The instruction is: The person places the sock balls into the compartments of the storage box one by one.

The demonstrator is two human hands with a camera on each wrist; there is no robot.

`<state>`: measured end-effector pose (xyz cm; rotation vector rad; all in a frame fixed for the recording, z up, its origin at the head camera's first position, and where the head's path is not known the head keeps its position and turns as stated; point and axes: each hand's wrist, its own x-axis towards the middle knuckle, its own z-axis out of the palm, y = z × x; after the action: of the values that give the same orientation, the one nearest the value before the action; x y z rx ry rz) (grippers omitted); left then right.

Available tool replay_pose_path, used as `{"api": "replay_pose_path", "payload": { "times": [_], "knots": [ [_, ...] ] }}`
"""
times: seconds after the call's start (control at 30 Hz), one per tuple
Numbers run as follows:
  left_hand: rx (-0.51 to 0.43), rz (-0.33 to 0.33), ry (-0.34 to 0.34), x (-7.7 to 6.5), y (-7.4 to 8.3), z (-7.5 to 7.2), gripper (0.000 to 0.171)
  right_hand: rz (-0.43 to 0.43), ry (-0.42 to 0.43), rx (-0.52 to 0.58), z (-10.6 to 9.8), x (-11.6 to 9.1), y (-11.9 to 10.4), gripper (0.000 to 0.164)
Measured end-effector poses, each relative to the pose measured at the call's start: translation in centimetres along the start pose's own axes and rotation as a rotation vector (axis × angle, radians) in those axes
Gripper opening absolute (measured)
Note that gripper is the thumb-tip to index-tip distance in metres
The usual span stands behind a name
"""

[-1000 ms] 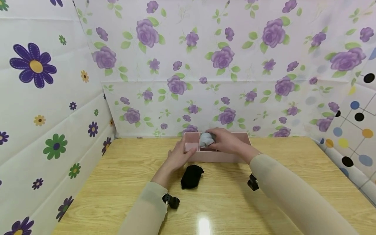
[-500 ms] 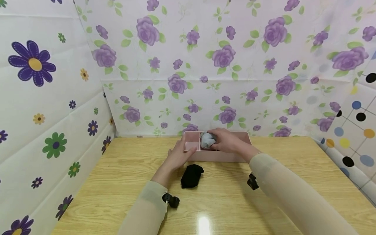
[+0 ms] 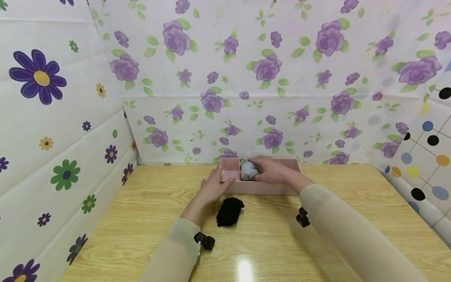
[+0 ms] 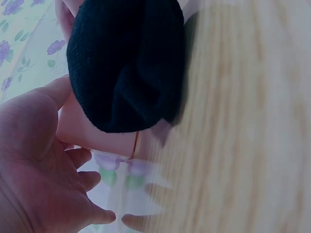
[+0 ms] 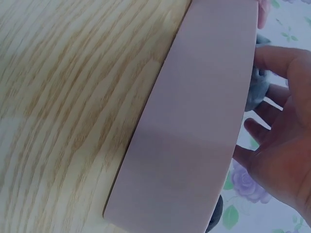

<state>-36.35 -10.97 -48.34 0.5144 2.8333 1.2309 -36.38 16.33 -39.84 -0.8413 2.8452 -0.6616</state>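
Note:
A long pink box (image 3: 262, 188) with compartments stands near the back of the table. My right hand (image 3: 273, 170) reaches over it and holds rolled-up light grey-blue socks (image 3: 248, 170) by thumb and fingers in the compartment right of the left-end one. In the right wrist view the grey socks (image 5: 257, 90) show just past the rim. My left hand (image 3: 213, 185) rests against the box's left end, thumb at the front rim, the other fingers loosely extended in the left wrist view. A black bundle of knit fabric, like rolled socks (image 3: 230, 212), lies in front of the box.
A dark grey rounded thing (image 5: 215, 213) shows over the box's rim at its right part. The left-end compartment (image 3: 230, 175) shows its bare floor. Flower-printed sheets (image 3: 246, 78) hang right behind the wood-grain table (image 3: 158, 203) and along its sides.
The grey-blue socks in my right hand have sunk slightly lower into the compartment. My left hand, the box and the black bundle have kept their places.

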Motion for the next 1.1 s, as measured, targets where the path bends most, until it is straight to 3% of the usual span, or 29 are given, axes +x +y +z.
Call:
{"api": "replay_pose_path", "payload": {
  "times": [0.07, 0.3, 0.5, 0.8, 1.03, 1.1],
  "knots": [
    [-0.011, 0.021, 0.004, 0.0, -0.2, 0.1, 0.108, -0.003, -0.003, 0.012, 0.0, 0.0, 0.2, 0.076],
    [-0.015, -0.015, -0.014, -1.6, 1.9, -1.2, 0.105, -0.054, -0.001, -0.038, 0.5, 0.5, 0.7, 0.068],
    [-0.007, -0.015, -0.011, -0.6, 0.2, 0.1, 0.107, 0.016, -0.053, -0.066, 0.5, 0.0, -0.2, 0.068],
    [-0.004, -0.016, -0.014, -0.3, 0.7, 0.1, 0.097, 0.038, 0.041, -0.009, -0.1, -1.5, 0.7, 0.070],
    [0.043, -0.037, -0.025, -1.8, 3.1, -1.3, 0.095, 0.038, 0.105, 0.016, -0.6, -3.5, 1.4, 0.076],
    [0.046, -0.037, -0.021, -1.9, 3.1, -1.4, 0.095, 0.034, 0.117, 0.009, -0.7, -4.0, 1.8, 0.080]
  ]
}}
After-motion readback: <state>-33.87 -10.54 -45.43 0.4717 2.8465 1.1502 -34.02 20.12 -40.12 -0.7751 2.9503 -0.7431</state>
